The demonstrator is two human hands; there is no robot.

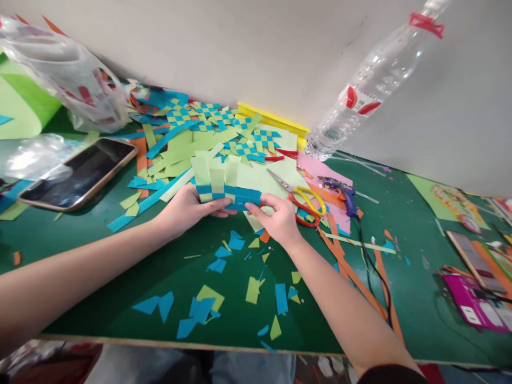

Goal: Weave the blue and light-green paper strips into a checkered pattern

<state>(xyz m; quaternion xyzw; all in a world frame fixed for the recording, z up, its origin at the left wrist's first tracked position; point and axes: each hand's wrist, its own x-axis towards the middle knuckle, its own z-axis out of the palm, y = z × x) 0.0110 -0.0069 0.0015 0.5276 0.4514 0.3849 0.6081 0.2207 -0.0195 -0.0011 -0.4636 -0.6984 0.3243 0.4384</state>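
A small woven piece of blue and pale green paper strips (pixel 217 188) is held above the green table, its green strips pointing up. My left hand (pixel 192 209) grips its left lower edge, thumb in front. At the right end of the blue strips, my right hand (pixel 277 214) pinches them between thumb and fingers. Just beyond my right hand lie open scissors (pixel 308 205) with yellow and red-orange handles. Behind the held piece, finished-looking blue and green woven pieces (pixel 244 149) rest among loose green strips (pixel 188 149).
Paper scraps (pixel 216 265) lie near the front edge of the table (pixel 120 325). At left are a phone (pixel 82 170) and a bagged cup (pixel 80 80). A tilted plastic bottle (pixel 366 85), a purple glue gun (pixel 344 194) with black cord and a magenta item (pixel 474 301) are at right.
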